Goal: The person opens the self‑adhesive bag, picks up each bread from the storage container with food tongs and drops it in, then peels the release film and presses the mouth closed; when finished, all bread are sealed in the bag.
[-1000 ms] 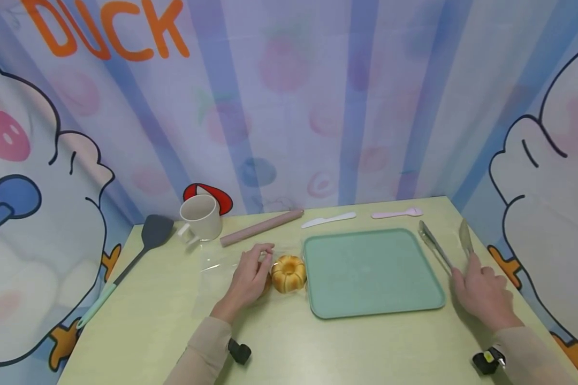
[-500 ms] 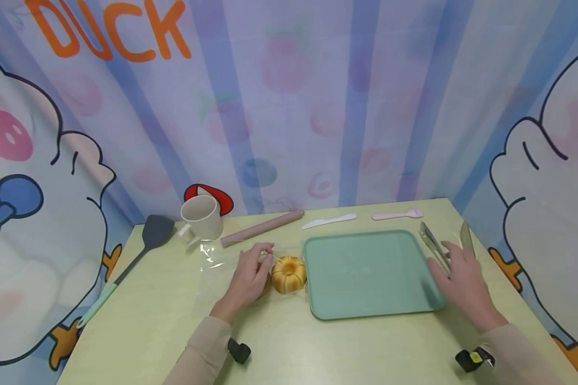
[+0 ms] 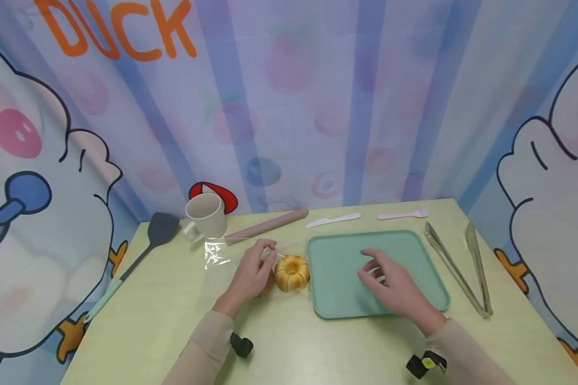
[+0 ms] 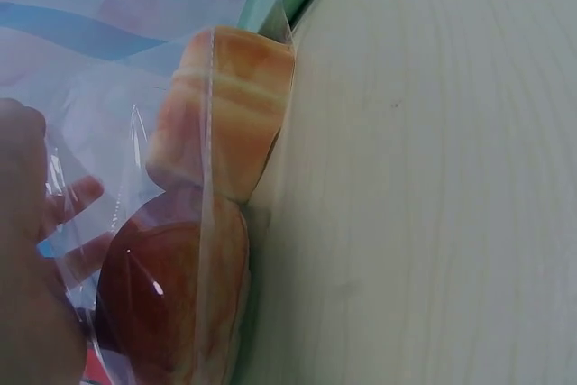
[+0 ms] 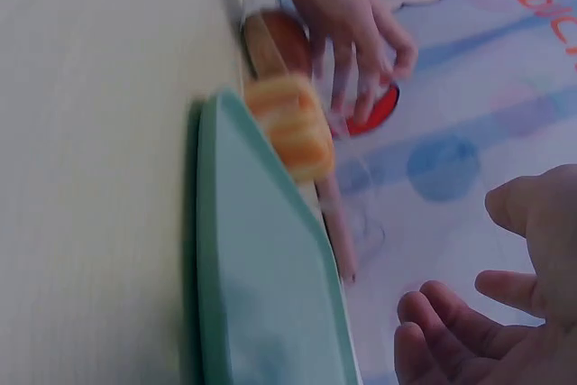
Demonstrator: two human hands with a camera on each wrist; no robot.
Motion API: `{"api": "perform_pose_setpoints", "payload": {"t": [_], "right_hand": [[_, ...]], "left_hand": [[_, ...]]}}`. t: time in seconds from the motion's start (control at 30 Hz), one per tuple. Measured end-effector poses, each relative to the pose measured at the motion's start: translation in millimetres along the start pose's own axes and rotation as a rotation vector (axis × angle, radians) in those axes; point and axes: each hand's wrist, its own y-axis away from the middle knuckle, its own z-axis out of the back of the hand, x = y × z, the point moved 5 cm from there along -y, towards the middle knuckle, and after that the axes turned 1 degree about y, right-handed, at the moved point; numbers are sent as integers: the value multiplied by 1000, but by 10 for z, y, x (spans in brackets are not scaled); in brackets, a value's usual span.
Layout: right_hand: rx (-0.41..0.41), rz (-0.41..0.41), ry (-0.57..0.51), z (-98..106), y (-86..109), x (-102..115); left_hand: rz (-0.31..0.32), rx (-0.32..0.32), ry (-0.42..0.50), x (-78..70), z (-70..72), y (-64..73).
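Note:
Near the table's middle, a clear plastic bag (image 3: 217,254) stands partly raised. Two breads show through its film in the left wrist view: a golden fluted bread (image 3: 291,273) and a round brown bun (image 4: 167,290). My left hand (image 3: 250,272) is over the bun and holds the bag's film near the fingertips; the exact grip is partly hidden. My right hand (image 3: 395,283) hovers above the green tray (image 3: 337,305), fingers loosely bent, with nothing in it. Metal tongs (image 3: 457,267) lie spread apart to the tray's right.
Along the back stand or lie a white mug (image 3: 207,216), a pinkish rolling pin (image 3: 267,226), a white plastic knife (image 3: 333,220) and a pink fork (image 3: 402,215). A spatula (image 3: 161,230) with a dark head lies at the left. A printed curtain (image 3: 298,107) hangs behind.
My right hand has let go of the tongs, leaving them on the table, and has moved left over the tray. My left hand stays in nearly the same place.

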Motion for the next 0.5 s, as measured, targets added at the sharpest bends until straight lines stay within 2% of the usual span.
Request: {"api": "perform_pose_setpoints", "payload": {"t": [0.37,0.5], "right_hand": [[255,0,-191,-687,-104,339],[327,-29,-270,-890,-133,415]], "left_hand": [[34,0,32,18,-28,-16],[36,-8,39,19,-37,-21]]}}
